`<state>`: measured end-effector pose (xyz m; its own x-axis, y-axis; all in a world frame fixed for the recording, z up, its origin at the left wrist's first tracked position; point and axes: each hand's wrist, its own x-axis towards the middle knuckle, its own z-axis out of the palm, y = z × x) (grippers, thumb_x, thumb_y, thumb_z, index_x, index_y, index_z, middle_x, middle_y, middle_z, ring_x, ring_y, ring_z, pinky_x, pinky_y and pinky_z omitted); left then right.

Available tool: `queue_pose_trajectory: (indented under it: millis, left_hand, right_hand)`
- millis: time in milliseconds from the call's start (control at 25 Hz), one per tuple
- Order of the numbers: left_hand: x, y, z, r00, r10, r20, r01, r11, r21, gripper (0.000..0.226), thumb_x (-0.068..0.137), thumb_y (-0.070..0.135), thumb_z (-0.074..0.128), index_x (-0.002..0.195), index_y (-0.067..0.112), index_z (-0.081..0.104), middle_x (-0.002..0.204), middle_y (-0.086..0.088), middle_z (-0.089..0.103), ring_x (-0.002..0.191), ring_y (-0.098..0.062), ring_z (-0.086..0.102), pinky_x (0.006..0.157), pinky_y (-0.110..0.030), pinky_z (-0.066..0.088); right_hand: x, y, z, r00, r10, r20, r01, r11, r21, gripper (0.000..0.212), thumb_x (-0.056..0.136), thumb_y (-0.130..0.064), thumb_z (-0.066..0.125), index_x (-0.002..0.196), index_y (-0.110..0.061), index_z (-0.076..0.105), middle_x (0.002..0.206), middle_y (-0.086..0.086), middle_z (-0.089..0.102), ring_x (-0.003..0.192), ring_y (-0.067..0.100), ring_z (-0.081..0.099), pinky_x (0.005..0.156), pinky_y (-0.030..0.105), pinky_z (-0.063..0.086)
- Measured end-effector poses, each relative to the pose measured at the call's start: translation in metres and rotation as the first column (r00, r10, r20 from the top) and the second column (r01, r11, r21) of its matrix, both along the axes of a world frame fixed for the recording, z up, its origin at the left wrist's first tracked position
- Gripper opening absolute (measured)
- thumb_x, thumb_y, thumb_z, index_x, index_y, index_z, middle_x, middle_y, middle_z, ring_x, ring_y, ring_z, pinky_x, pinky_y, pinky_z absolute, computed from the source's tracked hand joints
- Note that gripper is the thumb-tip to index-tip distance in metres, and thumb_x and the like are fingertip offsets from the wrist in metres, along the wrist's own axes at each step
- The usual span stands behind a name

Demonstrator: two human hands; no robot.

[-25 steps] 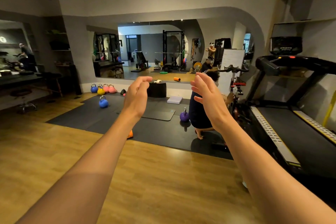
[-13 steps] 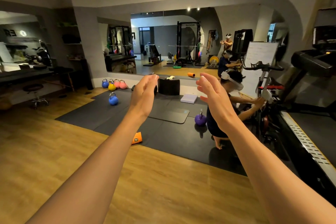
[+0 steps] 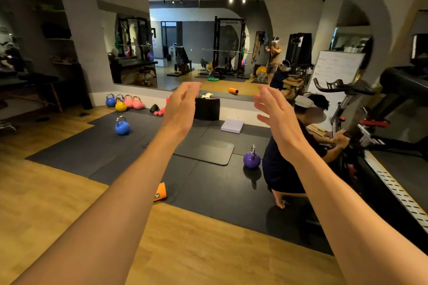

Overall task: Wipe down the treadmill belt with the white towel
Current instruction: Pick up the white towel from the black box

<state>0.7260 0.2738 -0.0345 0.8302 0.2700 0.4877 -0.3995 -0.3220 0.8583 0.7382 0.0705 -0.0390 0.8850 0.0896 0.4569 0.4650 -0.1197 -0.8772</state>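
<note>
A white towel (image 3: 206, 95) lies crumpled on top of a black round box (image 3: 207, 109) at the far edge of the dark floor mat, under the wall mirror. Both my arms are stretched out in front of me at chest height. My left hand (image 3: 181, 105) has relaxed fingers and holds nothing, and it appears just left of the towel. My right hand (image 3: 276, 113) is open too, palm turned inward, fingers spread. The treadmill (image 3: 403, 169) shows only at the right edge, with its side rail and a strip of dark belt.
A person (image 3: 291, 152) crouches on the mat beside an exercise bike (image 3: 347, 109), between me and the treadmill. Kettlebells stand about: a blue one (image 3: 122, 126), a purple one (image 3: 252, 158), several by the wall. An orange block (image 3: 160, 192) lies at the mat's edge on the wooden floor.
The view has swung left, so the treadmill slid almost out at the right and the black box with the towel came toward the centre. My hands stay raised and empty.
</note>
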Motion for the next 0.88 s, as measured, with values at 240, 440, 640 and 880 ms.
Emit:
queue_pose_trajectory:
  millis: [240, 440, 640, 880]
  left_hand:
    - [0.169, 0.04, -0.011, 0.999, 0.001, -0.039, -0.001, 1.0, -0.016, 0.033, 0.101, 0.034, 0.034, 0.12, 0.02, 0.058, 0.106, 0.004, 0.057, 0.11, -0.021, 0.054, 0.099, -0.045, 0.044]
    - [0.317, 0.092, -0.012, 0.996, 0.049, -0.074, -0.048, 0.999, 0.003, 0.039, 0.098, 0.041, 0.034, 0.123, 0.021, 0.056, 0.109, 0.003, 0.057, 0.106, -0.019, 0.055, 0.099, -0.047, 0.045]
    - [0.464, 0.148, -0.03, 0.997, 0.005, -0.081, -0.009, 0.999, -0.047, 0.035, 0.098, 0.04, 0.035, 0.119, 0.023, 0.057, 0.11, -0.001, 0.057, 0.108, -0.019, 0.054, 0.095, -0.041, 0.046]
    - [0.637, 0.204, -0.023, 0.991, -0.073, -0.114, 0.066, 0.996, -0.062, 0.033, 0.1, 0.038, 0.034, 0.118, 0.023, 0.057, 0.11, 0.0, 0.057, 0.109, -0.023, 0.054, 0.093, -0.041, 0.045]
  right_hand:
    - [0.179, 0.037, -0.009, 1.0, 0.015, -0.02, -0.015, 1.0, 0.018, 0.048, 0.098, -0.049, 0.036, 0.14, -0.026, 0.04, 0.14, -0.001, 0.049, 0.124, 0.014, 0.048, 0.106, 0.038, 0.04]
    - [0.331, 0.086, -0.006, 0.999, 0.035, -0.041, -0.034, 0.999, 0.023, 0.042, 0.099, -0.047, 0.037, 0.134, -0.025, 0.046, 0.133, -0.001, 0.053, 0.121, 0.013, 0.051, 0.106, 0.043, 0.04]
    - [0.475, 0.143, -0.027, 0.999, 0.028, -0.029, -0.029, 0.999, -0.028, 0.048, 0.097, -0.052, 0.037, 0.136, -0.025, 0.046, 0.134, -0.003, 0.054, 0.123, 0.012, 0.05, 0.107, 0.043, 0.04]
    - [0.634, 0.208, -0.017, 0.999, -0.028, -0.037, 0.025, 0.997, -0.066, 0.059, 0.092, -0.059, 0.039, 0.139, -0.023, 0.044, 0.138, -0.002, 0.052, 0.126, 0.012, 0.048, 0.109, 0.043, 0.038]
